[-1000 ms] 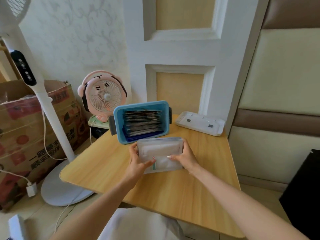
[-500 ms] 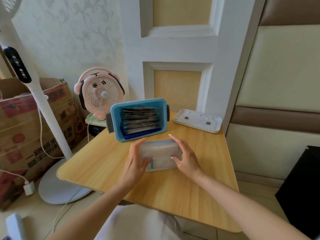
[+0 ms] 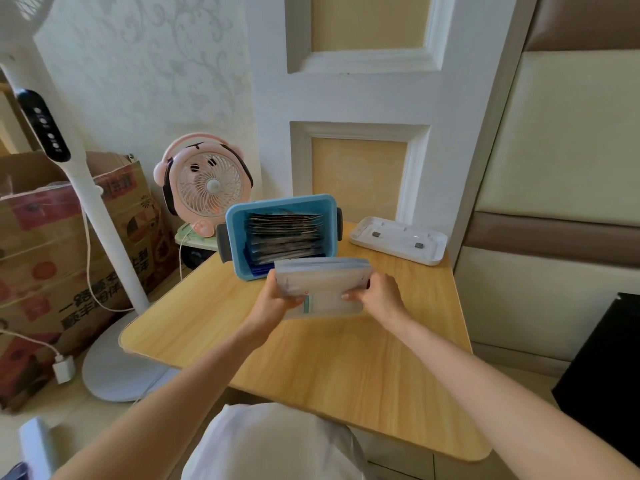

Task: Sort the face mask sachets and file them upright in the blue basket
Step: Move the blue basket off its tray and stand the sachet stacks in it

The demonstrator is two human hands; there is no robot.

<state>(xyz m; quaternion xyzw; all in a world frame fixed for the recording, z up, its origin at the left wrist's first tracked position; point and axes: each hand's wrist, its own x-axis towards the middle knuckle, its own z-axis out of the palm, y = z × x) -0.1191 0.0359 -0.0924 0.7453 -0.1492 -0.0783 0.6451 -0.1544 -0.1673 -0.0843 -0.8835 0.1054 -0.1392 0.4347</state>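
Observation:
A stack of pale grey-white face mask sachets (image 3: 323,287) stands on its long edge on the wooden table (image 3: 332,362), just in front of the blue basket (image 3: 239,237). My left hand (image 3: 273,303) grips the stack's left end and my right hand (image 3: 379,296) grips its right end. The basket sits at the table's far side with dark handles at both ends. Several dark sachets (image 3: 285,237) are filed upright inside it, with some blue ones at its near end.
A white tray (image 3: 398,240) lies at the table's far right corner by the wall. A pink desk fan (image 3: 207,183) stands left of the basket. A white pedestal fan (image 3: 86,216) and a cardboard box (image 3: 45,237) are on the floor at left.
Half a second ago my hands pressed the stack lower on the table with fingers spread. Now both hands grip its ends and it stands upright, closer to the basket.

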